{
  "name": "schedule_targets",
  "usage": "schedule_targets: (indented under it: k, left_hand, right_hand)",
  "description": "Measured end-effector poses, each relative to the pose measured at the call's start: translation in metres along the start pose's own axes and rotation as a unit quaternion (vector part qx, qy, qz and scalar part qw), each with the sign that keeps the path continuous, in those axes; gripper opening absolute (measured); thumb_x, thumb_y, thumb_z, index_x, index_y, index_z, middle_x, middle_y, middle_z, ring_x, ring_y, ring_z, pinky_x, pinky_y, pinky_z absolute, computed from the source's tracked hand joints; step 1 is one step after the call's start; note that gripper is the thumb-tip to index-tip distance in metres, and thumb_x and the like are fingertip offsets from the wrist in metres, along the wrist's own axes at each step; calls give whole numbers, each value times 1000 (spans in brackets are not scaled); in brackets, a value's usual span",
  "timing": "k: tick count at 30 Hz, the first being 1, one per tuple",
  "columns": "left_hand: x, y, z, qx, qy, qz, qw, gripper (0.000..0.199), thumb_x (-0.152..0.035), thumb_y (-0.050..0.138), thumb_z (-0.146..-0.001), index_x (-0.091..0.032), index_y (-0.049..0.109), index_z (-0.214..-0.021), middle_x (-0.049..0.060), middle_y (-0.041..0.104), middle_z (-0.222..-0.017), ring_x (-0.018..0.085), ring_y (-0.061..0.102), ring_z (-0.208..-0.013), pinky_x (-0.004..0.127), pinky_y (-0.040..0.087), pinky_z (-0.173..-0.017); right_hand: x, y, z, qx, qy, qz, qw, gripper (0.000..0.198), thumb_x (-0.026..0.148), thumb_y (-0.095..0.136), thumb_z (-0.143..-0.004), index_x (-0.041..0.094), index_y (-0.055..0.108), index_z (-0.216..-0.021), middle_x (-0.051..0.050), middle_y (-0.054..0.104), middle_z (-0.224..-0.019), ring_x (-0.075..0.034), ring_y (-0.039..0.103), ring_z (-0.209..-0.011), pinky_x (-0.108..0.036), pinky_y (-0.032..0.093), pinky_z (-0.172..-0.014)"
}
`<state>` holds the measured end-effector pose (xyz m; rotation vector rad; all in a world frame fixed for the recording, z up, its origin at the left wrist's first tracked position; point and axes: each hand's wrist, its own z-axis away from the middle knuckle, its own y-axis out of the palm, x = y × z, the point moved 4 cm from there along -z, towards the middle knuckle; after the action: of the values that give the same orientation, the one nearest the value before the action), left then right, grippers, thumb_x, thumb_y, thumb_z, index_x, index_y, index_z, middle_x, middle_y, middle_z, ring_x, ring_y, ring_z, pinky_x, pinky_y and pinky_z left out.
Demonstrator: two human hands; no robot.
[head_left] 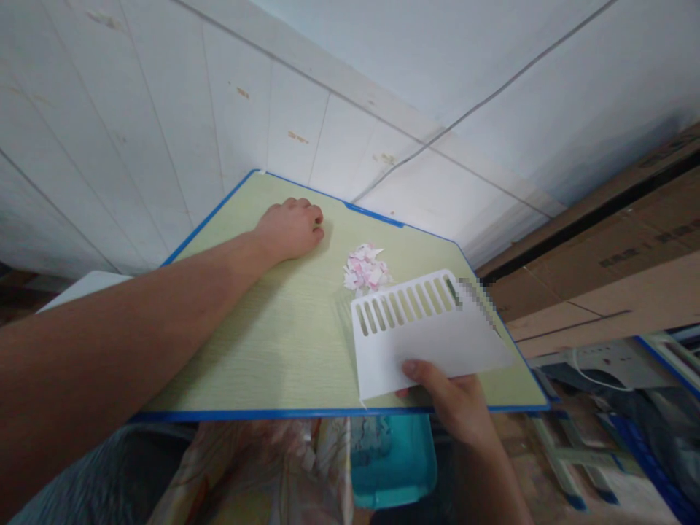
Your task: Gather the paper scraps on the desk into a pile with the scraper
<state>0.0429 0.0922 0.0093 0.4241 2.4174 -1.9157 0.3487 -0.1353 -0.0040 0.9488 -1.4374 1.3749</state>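
Observation:
My right hand (451,397) grips the near edge of a white slotted sheet (426,346), thumb on top and fingers underneath. A row of long narrow slots runs along the sheet's far side; part of its right end is blurred out. Just beyond the sheet, a small heap of torn pink-and-white paper scraps (366,267) lies on the pale green tabletop (246,372). My left hand (292,227) rests to the left of the heap, back upward, with its fingers curled in. Its palm is hidden, so anything inside it cannot be seen.
Blue edging (262,415) borders the table, which stands against a white panelled wall (164,95). A teal bin (407,467) with scraps inside sits below the front edge, beside a patterned cloth or bag (262,474). Flattened cardboard boxes (612,248) lean at the right.

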Motion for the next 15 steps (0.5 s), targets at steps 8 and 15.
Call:
schedule_targets:
  k: [8,15]
  left_hand:
    - [11,10,-7,-19,16,2,1000,50,-37,52,-114,-18,84,-148,18,79,-160,38,70,-154,53,56,-130]
    - [14,12,-10,-18,21,-5,1000,52,-39,51,-115,-19,82,-150,17,79,-161,38,70,-154,51,55,-130]
  right_hand:
    - [-21,-22,-1,9,38,-78,996,19,38,92,-85,24,80,-77,-4,77,-63,-26,74,-57,-37,64,-56]
    - [-35,-19,-13,-2,14,-97,995,25,41,94,-78,23,78,-74,-3,74,-60,-22,69,-50,-32,60,-51]
